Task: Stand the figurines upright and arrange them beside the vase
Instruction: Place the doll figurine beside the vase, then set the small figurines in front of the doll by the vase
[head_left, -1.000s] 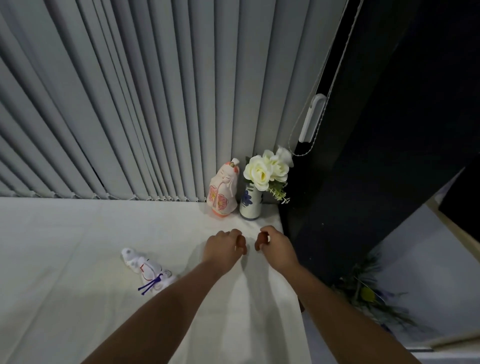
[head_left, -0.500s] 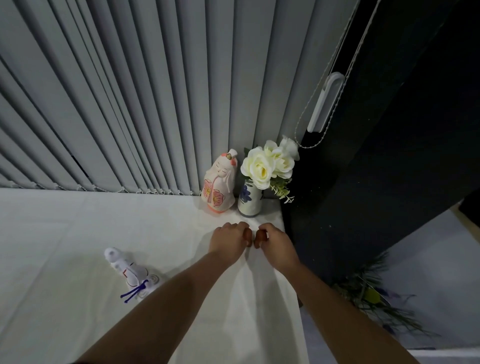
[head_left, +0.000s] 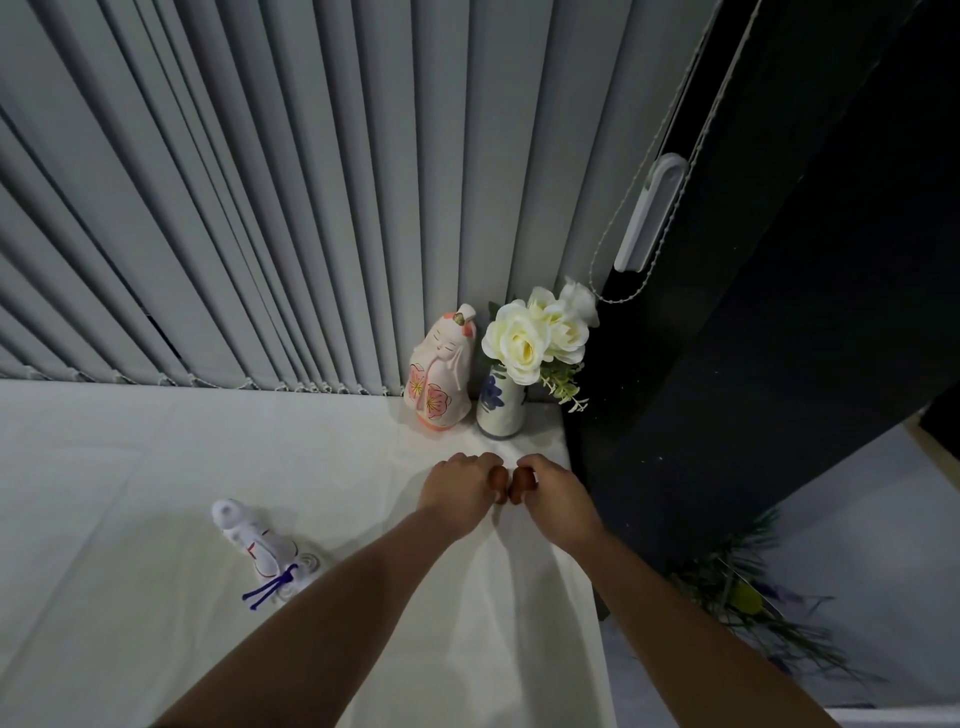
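Observation:
A pink and white figurine (head_left: 439, 371) stands upright at the back of the white table (head_left: 130, 493), touching the left side of a small blue-flowered vase (head_left: 500, 408) that holds white roses (head_left: 537, 332). A white figurine with a purple cord (head_left: 262, 551) lies on its side at the left, apart from both hands. My left hand (head_left: 460, 491) and my right hand (head_left: 550, 491) hover side by side in front of the vase, fingers curled, thumbs nearly touching. Neither hand holds anything.
Grey vertical blinds (head_left: 260, 208) hang behind the table. A dark panel (head_left: 753, 338) with a white cord handle (head_left: 649, 213) and bead chain borders the table's right edge. A plant (head_left: 748, 597) sits on the floor below right.
My hands have drawn closer together and stayed in front of the vase. The view has tilted slightly, so the lying figurine appears further left. No figurine has moved.

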